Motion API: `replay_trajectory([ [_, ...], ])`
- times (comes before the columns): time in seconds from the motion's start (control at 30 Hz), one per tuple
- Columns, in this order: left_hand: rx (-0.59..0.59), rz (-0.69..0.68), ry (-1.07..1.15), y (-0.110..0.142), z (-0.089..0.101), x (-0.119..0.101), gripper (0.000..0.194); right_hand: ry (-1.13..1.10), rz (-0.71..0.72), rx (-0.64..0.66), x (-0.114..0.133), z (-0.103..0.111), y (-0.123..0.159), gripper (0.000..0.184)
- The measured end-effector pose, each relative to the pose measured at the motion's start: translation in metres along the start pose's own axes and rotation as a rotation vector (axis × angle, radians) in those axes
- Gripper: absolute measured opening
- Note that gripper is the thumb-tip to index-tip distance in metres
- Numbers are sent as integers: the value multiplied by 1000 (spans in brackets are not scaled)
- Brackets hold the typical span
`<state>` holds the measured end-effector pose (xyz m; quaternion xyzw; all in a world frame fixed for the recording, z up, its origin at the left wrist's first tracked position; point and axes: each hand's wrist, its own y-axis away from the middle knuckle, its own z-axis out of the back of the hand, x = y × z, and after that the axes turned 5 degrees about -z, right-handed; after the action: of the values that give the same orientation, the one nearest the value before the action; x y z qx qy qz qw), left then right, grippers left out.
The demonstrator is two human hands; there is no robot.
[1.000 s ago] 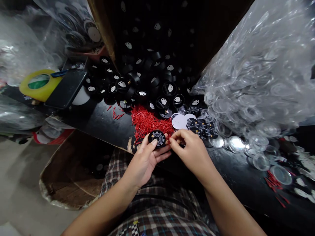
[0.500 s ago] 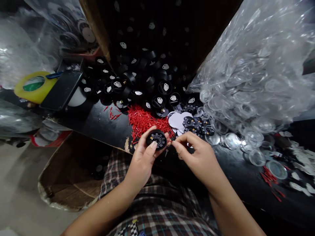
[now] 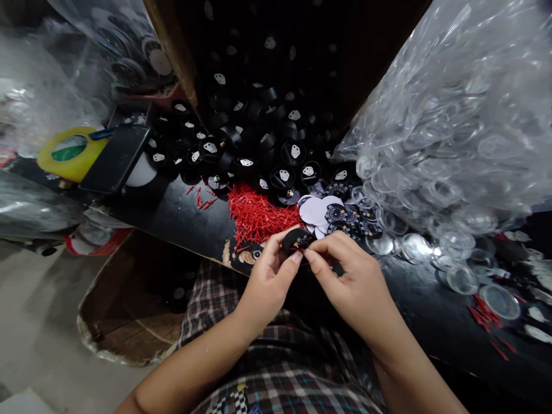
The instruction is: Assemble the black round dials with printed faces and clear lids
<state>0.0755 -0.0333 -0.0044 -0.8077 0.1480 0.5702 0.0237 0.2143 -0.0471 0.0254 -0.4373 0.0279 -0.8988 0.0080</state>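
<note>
My left hand grips a round black gauge by its rim, thumb at the near edge, dial tilted toward me. My right hand is closed in a pinch at the dial's near right edge. A thin red pointer lies across the dial and reaches to the right fingertips; its inner end is hidden there. Just beyond the hands lie a heap of red pointers and, to its right, a pile of dial discs, some showing white backs, others black printed faces.
Black gauge housings spill from a large box at the back. A plastic bag of clear lenses leans at right, with loose lenses before it. At left are a phone and a yellow tape roll. An open carton stands below.
The gauge has moved right and tilted in my left hand. My right hand has brought the red pointer from beside the gauge onto its dial. The view has shifted slightly.
</note>
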Motion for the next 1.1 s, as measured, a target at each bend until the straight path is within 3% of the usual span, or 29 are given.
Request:
replay_trajectory([
  [0.27,-42,-94,-253,4,-1,-9,17,-24,-7,1,6,-1,7,17],
  [0.43,-48,-121,-376,7,3,-8,25,-9,-62,-24,10,-8,11,20],
  [0.53,-2,-29,-312,3,5,-10,25,40,-63,-29,8,-7,10,24],
  [0.7,67,98,-151,-3,10,-14,39,240,155,-98,1,-2,2,7],
  [0.87,-35,168,-136,3,10,-6,41,406,233,-87,5,-5,-7,14],
  [1.0,-180,317,10,5,2,4,42,275,57,-126,10,-7,-7,13],
  [1.1,-74,200,-168,5,-1,4,45,103,-109,-70,4,4,2,9],
])
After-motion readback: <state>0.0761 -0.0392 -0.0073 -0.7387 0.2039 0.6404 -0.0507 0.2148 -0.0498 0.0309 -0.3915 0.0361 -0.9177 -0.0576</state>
